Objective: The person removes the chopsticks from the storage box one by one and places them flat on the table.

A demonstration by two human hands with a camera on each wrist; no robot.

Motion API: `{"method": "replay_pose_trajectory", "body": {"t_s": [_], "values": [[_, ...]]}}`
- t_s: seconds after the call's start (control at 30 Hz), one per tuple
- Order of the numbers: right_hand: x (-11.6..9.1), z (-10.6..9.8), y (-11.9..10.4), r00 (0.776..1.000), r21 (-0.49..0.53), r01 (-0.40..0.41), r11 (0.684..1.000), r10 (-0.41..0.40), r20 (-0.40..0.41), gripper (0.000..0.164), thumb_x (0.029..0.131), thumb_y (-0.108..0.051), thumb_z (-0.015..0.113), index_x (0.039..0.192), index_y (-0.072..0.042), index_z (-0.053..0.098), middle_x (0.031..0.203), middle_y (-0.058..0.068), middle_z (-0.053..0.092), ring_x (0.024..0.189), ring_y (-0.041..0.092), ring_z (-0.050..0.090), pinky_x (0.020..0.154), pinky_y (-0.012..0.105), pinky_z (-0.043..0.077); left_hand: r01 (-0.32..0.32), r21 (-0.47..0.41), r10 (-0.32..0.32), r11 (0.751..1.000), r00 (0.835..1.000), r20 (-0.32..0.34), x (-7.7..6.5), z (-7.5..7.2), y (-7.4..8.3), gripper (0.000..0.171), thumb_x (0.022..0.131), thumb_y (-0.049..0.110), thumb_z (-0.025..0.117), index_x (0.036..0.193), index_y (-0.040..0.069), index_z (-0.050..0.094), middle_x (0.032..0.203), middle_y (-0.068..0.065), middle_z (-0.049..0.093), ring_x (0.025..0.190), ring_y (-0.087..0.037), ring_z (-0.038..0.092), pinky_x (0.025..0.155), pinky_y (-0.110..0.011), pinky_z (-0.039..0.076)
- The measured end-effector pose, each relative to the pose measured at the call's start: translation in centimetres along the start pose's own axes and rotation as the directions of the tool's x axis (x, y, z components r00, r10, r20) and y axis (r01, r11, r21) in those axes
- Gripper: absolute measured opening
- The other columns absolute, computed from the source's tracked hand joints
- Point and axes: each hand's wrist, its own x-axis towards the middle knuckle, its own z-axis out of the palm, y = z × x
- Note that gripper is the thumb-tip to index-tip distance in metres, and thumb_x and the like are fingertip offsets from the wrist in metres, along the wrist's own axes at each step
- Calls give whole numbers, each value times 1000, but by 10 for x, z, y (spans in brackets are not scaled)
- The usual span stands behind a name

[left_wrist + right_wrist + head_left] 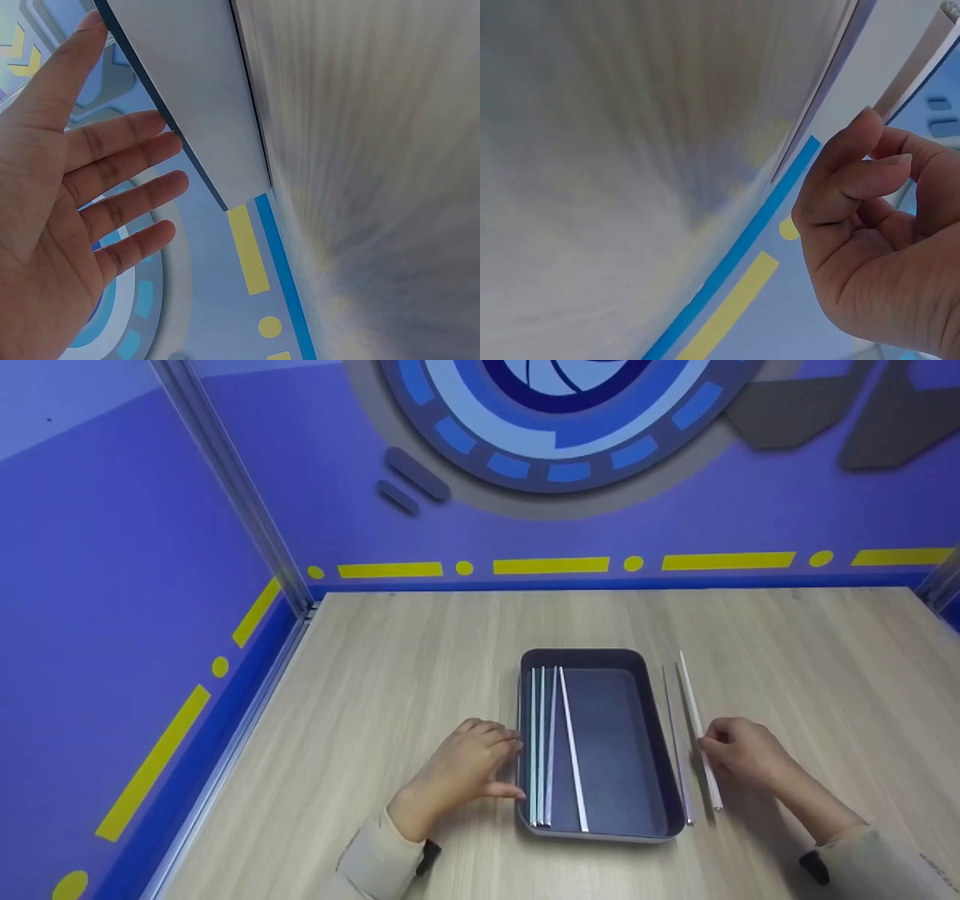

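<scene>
A dark grey rectangular tray (611, 780) stands on the table, several slim chopsticks lying lengthwise inside. Two pale green chopsticks (533, 750) run along its left side, beside a lilac chopstick (552, 750) and a slanting pinkish-white chopstick (574, 750). My left hand (469, 761) rests against the tray's left wall, its fingers extended in the left wrist view. My right hand (750, 754) pinches a white chopstick (690, 697) between thumb and fingers, right of the tray. Between that chopstick and the tray, a lilac chopstick (679, 757) lies on the table.
The wooden table (390, 675) meets a blue-purple back wall (562, 536) with yellow markings. On the left stands another blue wall (112, 622), with a metal edge strip (232, 487) in the corner.
</scene>
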Motion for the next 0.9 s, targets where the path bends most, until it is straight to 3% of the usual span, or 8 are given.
{"method": "replay_pose_trajectory", "body": {"t_s": [0.27,0.9], "values": [[1,2,2,999,10,-18,1000,18,45,21,91,-13,55,71,-5,54,62,0,57,55,13,55,49,24,45,-7,5,7,1000,1000,-20,0,1,-1,68,76,68,59,119,15,66,125,1,66,114,-16,60,101,-32,45],[1,6,5,996,-11,-31,999,32,87,21,89,-12,56,69,-5,53,61,1,57,53,12,53,48,24,45,1,10,-1,1000,1000,8,1,1,0,70,76,69,57,120,15,65,126,1,65,116,-16,59,102,-33,44]]}}
